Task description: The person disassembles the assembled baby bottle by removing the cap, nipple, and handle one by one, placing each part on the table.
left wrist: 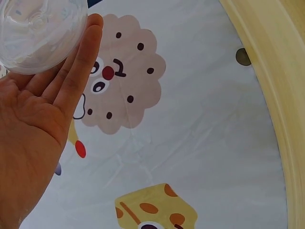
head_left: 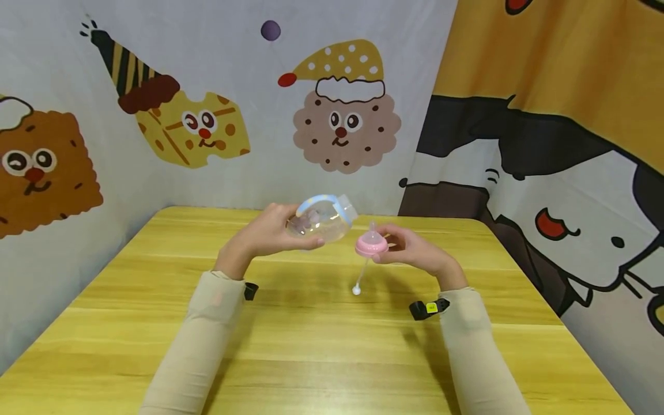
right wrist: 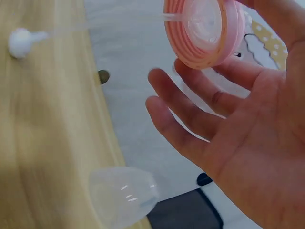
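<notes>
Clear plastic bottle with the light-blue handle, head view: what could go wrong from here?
1. The thin clear straw with its white ball tip hangs loose below the round pink collar; it might snag on the mouth of the clear plastic bottle.
2. The bottle is tilted; any liquid could spill, though I can't tell if it holds any.
3. The right hand holds the collar from one side; it could slip.

Narrow gap between bottle (head_left: pixel 328 225), cap (head_left: pixel 371 246); straw (head_left: pixel 362 272) blocks below.

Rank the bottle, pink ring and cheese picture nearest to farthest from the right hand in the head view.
1. Pink ring: in the right hand.
2. Bottle: leftward, in the left hand.
3. Cheese picture: farther left, on the backdrop.
</notes>
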`<state>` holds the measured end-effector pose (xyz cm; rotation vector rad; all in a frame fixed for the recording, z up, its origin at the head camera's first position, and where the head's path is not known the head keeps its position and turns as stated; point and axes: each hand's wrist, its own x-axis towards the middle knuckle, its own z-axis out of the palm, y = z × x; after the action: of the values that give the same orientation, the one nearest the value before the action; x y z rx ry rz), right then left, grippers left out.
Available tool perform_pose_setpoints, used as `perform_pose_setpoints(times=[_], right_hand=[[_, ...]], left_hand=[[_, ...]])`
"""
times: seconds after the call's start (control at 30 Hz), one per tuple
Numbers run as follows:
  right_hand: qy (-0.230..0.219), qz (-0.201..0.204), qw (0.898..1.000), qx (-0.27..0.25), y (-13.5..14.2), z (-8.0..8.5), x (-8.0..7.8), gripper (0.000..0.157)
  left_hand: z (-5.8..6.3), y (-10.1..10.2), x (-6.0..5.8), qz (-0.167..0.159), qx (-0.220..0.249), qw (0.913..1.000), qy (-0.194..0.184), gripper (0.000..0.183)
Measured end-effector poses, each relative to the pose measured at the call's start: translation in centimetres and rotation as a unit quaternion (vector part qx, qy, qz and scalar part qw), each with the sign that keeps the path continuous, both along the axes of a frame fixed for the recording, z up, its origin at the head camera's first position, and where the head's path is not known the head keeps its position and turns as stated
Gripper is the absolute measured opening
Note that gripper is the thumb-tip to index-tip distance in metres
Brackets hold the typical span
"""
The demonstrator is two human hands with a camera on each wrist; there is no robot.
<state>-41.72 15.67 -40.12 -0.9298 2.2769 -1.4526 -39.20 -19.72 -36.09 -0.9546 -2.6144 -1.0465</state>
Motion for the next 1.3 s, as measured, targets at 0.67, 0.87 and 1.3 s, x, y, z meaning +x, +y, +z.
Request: perform_pose_setpoints(times=[0.67,0.87,1.3], right_hand=[[0.090,-0.210,0.971,0.063,-1.7,-3.1,-3.7,0.056],[0.083,-0.199,0.968,0.129,-2.6,-2.3,-5.1,0.055],[0.066,-0.226,0.949,0.210,-3.4,-3.0,-7.0,0.060]], left_hand=[[0.0,0.1,0.8,0.000,0.004,1.0000,-0.004,0.054],[0.2,0.1,0.9,-0.007,0.019,0.9998,-0.009,0.055],[0.6,0.2,1.6,-0.015,0.031,0.9993,-0.013,0.052]])
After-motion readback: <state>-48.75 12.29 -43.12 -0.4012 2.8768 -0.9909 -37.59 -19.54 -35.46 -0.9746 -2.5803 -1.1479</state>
